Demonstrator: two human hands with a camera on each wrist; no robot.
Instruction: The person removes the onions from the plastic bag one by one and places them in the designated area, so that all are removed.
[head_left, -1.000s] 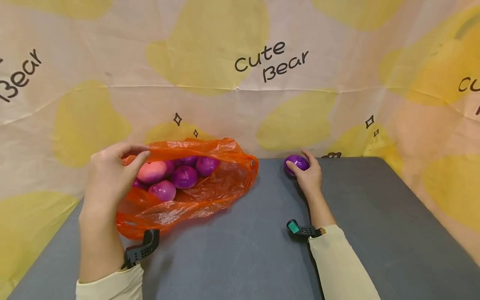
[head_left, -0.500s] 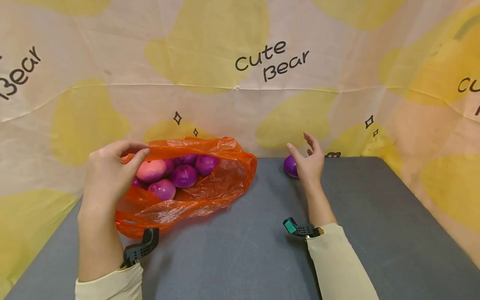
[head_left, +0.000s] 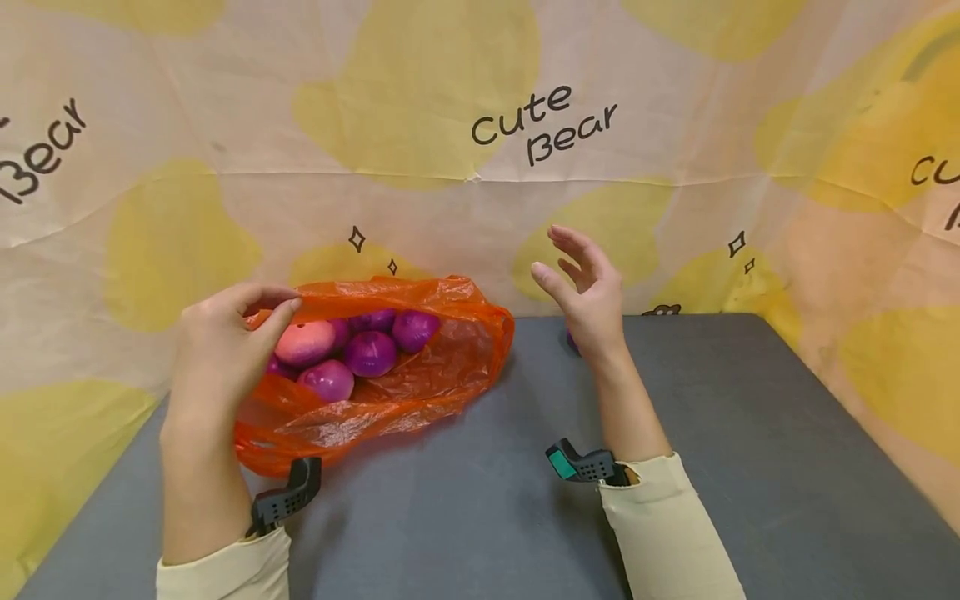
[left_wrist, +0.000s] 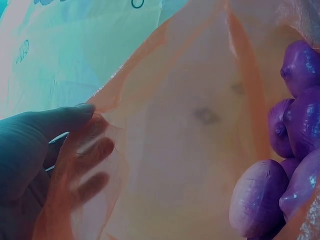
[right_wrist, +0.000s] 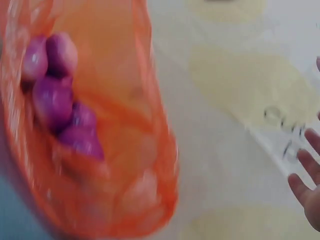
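The left hand (head_left: 219,350) pinches a thin orange plastic bag (head_left: 450,375) of round purple onions (head_left: 371,354); right of it, the empty right hand (head_left: 595,308) mostly hides another round purple onion (head_left: 572,341) on the grey table (head_left: 465,517), yellow-blotched cloth (head_left: 420,117) behind.

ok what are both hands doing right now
Left hand: holding the rim of the orange bag, pinched between thumb and fingers.
Right hand: open, holding nothing.
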